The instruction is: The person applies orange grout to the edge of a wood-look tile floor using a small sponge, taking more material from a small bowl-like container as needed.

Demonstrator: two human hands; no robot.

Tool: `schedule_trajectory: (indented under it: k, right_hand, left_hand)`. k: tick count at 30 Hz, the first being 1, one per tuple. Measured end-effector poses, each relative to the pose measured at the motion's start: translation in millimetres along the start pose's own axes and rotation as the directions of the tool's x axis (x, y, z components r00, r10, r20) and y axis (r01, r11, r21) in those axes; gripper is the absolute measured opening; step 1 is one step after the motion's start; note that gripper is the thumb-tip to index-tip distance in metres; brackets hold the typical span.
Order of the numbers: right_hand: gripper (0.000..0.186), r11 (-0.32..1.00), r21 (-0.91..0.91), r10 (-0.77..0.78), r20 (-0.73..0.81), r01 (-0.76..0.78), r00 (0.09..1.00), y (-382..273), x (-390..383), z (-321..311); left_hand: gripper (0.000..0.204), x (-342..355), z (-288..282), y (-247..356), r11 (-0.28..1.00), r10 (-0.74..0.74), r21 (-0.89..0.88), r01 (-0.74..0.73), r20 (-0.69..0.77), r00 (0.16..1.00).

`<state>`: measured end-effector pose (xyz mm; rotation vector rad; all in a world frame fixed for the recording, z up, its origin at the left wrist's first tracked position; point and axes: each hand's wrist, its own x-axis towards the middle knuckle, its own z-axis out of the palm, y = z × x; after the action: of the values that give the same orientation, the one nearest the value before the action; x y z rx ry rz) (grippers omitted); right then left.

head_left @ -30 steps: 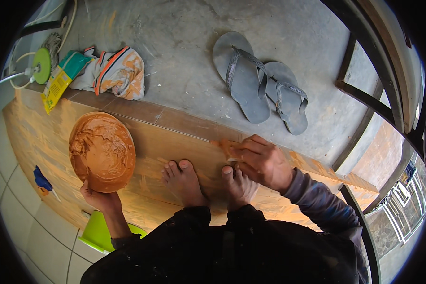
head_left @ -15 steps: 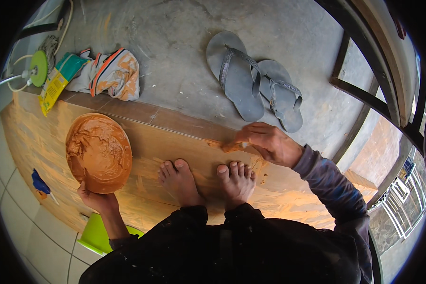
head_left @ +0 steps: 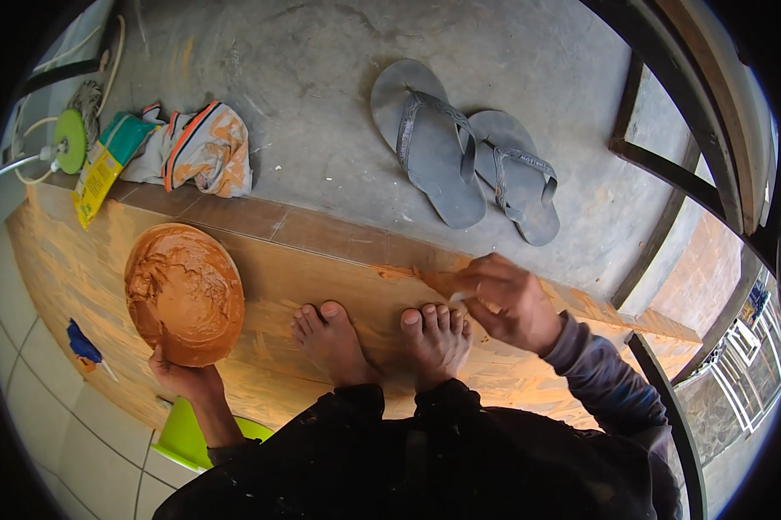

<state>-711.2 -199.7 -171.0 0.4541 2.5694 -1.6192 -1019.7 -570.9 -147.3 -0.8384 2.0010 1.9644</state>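
Observation:
My left hand grips the near rim of a round bowl, thumb over the edge. Thick orange-brown paste coats its inside. Over the step's edge, right of my feet, my right hand is closed on a small paste-smeared spreader; a whitish bit shows by the fingers, and its exact shape is hard to make out. The spreader's tip touches or nearly touches the brown tiled edge, where fresh paste lies. My bare feet stand on the paste-streaked wooden-looking surface.
Grey flip-flops lie on the concrete floor beyond the edge. A stained cloth, a yellow-green packet and a green round object with a cord are at far left. Nearby are a blue scraper, a lime-green container and a dark metal frame.
My right hand has shifted slightly right and nearer to me, drawing the spreader along the edge. The bowl stays in my left hand. The whole view has shifted a little.

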Motion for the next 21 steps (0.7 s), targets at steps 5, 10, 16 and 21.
schedule_trajectory:
  k: [5,10,16,21]
  right_hand:
    - [0.022,0.924,0.173,0.357,-0.064,-0.342,0.932,-3,48,4]
    - [0.024,0.958,-0.018,0.286,-0.009,-0.287,0.958,18,85,48]
    - [0.021,0.992,0.030,0.122,0.098,-0.125,0.988,-6,95,44]
    - [0.021,0.873,0.250,0.371,0.215,-0.418,0.903,-6,103,10]
  left_hand:
    - [0.054,-2,-3,0,1.000,-0.005,-0.014,0.005,0.005,1.000]
    - [0.055,1,-6,0,0.999,-0.022,-0.023,0.023,0.016,1.000]
    - [0.057,1,-7,1,0.999,-0.033,-0.012,0.033,-0.003,0.999]
    - [0.058,0,-11,6,0.999,-0.036,-0.027,0.035,-0.022,0.999]
